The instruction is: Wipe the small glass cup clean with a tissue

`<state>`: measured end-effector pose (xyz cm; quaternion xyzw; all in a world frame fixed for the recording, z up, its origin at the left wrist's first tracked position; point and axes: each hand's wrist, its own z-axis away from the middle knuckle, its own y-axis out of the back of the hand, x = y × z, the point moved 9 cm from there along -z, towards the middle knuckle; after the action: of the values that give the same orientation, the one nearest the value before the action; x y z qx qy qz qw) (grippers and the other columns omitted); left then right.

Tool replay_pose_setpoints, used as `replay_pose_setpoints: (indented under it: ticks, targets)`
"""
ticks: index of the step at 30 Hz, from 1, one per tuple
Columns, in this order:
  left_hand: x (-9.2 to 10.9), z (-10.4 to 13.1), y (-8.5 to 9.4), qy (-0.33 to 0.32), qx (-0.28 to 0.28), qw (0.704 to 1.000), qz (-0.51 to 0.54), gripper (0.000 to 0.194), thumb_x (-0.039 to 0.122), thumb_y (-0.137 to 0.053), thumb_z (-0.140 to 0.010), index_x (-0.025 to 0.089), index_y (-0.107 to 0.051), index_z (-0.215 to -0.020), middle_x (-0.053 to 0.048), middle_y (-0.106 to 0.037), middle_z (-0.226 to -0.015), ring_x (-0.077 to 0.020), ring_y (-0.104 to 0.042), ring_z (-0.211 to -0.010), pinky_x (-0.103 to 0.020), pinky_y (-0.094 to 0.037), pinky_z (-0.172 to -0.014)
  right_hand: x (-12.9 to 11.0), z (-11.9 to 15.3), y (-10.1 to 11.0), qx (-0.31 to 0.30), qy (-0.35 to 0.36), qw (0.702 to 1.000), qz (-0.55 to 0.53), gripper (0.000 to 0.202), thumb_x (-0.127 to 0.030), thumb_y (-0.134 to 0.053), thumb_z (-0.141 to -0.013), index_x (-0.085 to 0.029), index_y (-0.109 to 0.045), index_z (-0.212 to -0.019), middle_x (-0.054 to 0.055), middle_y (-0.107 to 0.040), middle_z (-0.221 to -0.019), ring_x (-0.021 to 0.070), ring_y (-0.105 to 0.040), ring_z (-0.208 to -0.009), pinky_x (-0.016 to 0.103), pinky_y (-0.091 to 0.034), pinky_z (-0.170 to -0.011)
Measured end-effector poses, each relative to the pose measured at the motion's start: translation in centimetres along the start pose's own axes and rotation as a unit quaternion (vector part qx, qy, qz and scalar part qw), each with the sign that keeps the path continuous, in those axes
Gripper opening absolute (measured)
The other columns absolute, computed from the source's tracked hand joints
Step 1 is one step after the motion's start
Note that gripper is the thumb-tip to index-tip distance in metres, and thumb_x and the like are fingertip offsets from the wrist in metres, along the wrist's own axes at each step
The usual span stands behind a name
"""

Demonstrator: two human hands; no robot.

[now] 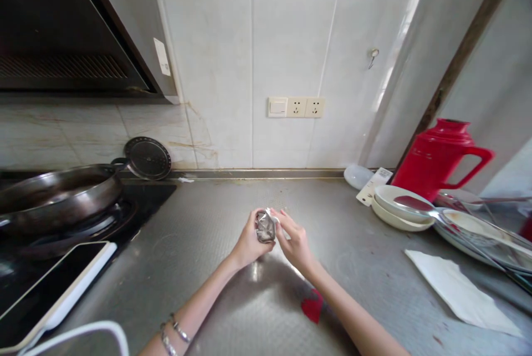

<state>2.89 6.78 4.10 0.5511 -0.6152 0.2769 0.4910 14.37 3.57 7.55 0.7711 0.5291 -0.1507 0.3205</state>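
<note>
**A person's left hand (249, 241) is grasping a small silvery container (265, 227) above a metal counter (199, 220)**

A pale tiled wall (216, 40) is rising behind the counter, which is stretching across the view. At upper left, a dark range hood (62, 24) is jutting out. Below it, a steel pan (87, 201) is sitting on a black stove (153, 199). At far right, a red jug (432, 162) with a handle is standing near the wall. A black-screened device (45, 295) in a white frame is lying at lower left. In front of the jug, two stacked pale dishes (403, 217) are resting beside other crockery; nearer, a white sheet (461, 289) is lying flat.

At centre, the left hand is wrapping around the container and holding it just above the counter, its shiny face showing. The right hand (297, 241) is bringing thumb and fingers together at the container's right edge, beside a small white piece (270, 213); whether they are pinching it, I cannot tell. A red heart-shaped patch (312, 306) is showing beside the right forearm. Two silvery bracelets (180, 328) are circling the left wrist.
</note>
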Motion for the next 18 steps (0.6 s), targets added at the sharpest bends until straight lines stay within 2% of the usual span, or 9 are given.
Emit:
replay_pose_setpoints:
  ticks: [4,11,18]
  targets:
    - [0.1,0.2,-0.3,0.005,-0.017,1.000,-0.024,0.081,0.008,-0.074,-0.056,0.020,-0.036,-0.127,-0.012,-0.055,-0.124,-0.0247,-0.057,-0.109,-0.035,-0.046,-0.093,0.7,-0.1,0.4,0.014,-0.032,0.999,-0.012,0.032,-0.028,-0.044,-0.094,-0.030,-0.065,-0.118,0.002,-0.068,-0.118,0.0236,-0.062,-0.112,0.051,-0.041,-0.107]
    - [0.1,0.2,-0.3,-0.015,-0.019,0.999,-0.042,0.078,0.007,-0.071,-0.059,0.019,-0.034,-0.127,-0.011,-0.055,-0.122,-0.0230,-0.058,-0.105,-0.035,-0.047,-0.091,-1.3,0.0,0.6,-0.004,0.055,0.998,0.010,0.033,-0.020,-0.048,-0.090,-0.029,-0.066,-0.115,0.003,-0.070,-0.113,0.0232,-0.063,-0.110,0.050,-0.043,-0.106]
    - [0.3,0.3,-0.3,-0.034,-0.026,0.996,-0.082,0.080,0.007,-0.071,-0.058,0.020,-0.036,-0.130,-0.013,-0.052,-0.127,-0.0263,-0.055,-0.112,-0.037,-0.044,-0.096,-0.2,-0.2,1.0,0.024,-0.008,1.000,0.016,0.033,-0.020,-0.043,-0.091,-0.029,-0.068,-0.112,0.003,-0.071,-0.111,0.0244,-0.065,-0.108,0.049,-0.047,-0.101]
